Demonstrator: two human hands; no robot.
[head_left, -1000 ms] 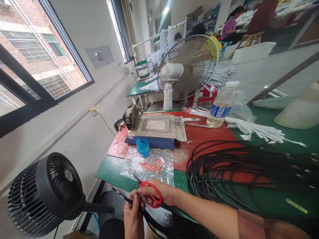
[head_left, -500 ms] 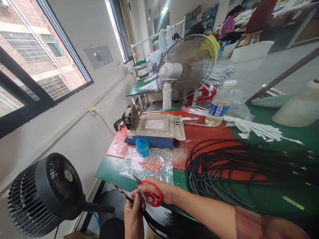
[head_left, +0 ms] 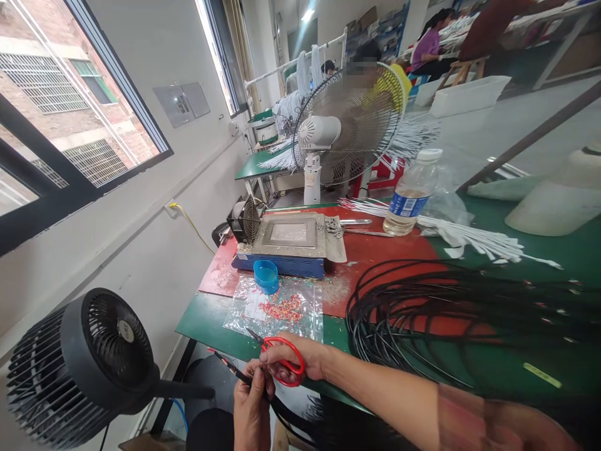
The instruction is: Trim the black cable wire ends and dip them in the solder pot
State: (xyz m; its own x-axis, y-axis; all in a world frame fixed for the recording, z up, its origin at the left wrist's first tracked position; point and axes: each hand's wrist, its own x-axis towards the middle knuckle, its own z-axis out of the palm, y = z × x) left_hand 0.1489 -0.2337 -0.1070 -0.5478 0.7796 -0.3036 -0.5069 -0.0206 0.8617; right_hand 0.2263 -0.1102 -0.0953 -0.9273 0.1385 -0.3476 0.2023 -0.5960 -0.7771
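Note:
My left hand is closed round a black cable near its end, in front of the table's edge. Thin coloured wires stick out of that end toward the upper left. Red-handled scissors hang on the fingers of my right hand, their blades pointing up and left. Its fingertips meet those of my left hand at the cable; what they pinch there is hidden. Behind the hands, a clear plastic bag lies flat with small red and yellow clippings on it.
A blue cup stands before a blue heated-looking box with a small fan. Many black cables lie coiled on the right. Behind them are a bottle and white wires. A black fan stands left; people sit farther back.
The view has shifted slightly. Both hands keep nearly the same position on the cable, with the scissors still in my right hand.

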